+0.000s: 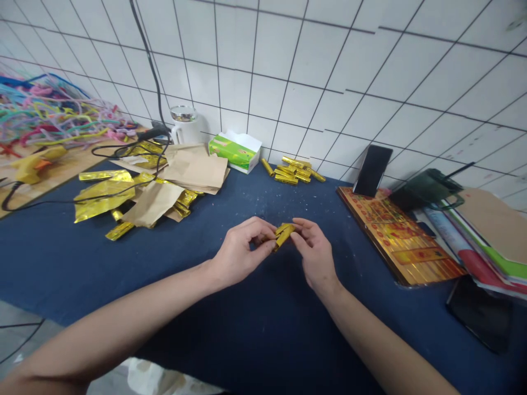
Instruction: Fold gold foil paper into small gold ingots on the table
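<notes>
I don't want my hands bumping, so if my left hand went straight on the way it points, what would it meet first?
Past the gold foil piece it holds, your left hand would likely meet your right hand first, though depth is hard to judge here.

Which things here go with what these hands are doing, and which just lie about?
Likely in use:
left hand and right hand, both holding a gold piece
gold rolls by the wall
gold foil sheet

Seemingly just lying about:
green tissue box
propped phone
white mug
dark green mug
</notes>
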Available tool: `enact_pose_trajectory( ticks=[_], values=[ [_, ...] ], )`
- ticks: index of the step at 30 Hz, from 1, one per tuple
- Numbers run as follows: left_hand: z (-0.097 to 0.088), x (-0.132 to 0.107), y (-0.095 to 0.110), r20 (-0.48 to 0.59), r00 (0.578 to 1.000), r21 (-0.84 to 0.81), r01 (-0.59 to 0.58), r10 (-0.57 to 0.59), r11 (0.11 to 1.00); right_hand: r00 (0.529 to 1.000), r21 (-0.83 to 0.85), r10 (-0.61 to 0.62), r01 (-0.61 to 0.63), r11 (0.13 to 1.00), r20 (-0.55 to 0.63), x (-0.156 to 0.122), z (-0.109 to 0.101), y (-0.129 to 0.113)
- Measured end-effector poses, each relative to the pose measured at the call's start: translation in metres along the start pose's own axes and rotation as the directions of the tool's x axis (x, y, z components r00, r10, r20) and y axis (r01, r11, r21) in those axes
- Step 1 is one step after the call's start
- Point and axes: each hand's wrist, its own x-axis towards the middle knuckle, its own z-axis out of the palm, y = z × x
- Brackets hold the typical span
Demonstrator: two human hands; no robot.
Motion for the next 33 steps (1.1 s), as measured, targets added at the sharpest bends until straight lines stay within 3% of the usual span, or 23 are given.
enact_pose_trajectory(
  ticks=[6, 13, 22, 28, 33],
  values=[
    [0.002, 0.0, -0.003, -0.018, 1.0, 0.004, 0.011, -0.011, 1.0, 0.984, 0.22, 0.178, -0.177, 0.959, 0.015, 0.002, 0.002, -0.005],
    [0.002, -0.002, -0.005, 0.028, 0.999, 0.013, 0.027, -0.028, 1.0, 0.976, 0.284, 0.219, -0.211, 0.935, 0.006, 0.002, 0.003, -0.008],
    [0.002, 0.0, -0.004, -0.024, 0.979, -0.001, 0.2, -0.2, 0.98, 0.972, 0.186, 0.233, -0.231, 0.955, 0.01, 0.004, 0.0, -0.012],
    [0.001, 0.004, -0.004, 0.031, 0.972, 0.014, 0.232, -0.233, 0.973, 0.983, 0.208, 0.157, -0.173, 0.963, 0.09, 0.008, -0.007, -0.018],
    [0.0, 0.005, -0.003, 0.033, 0.981, -0.053, 0.191, -0.189, 0.98, 0.982, 0.256, 0.126, -0.159, 0.954, 0.14, 0.009, -0.009, -0.021]
  ],
)
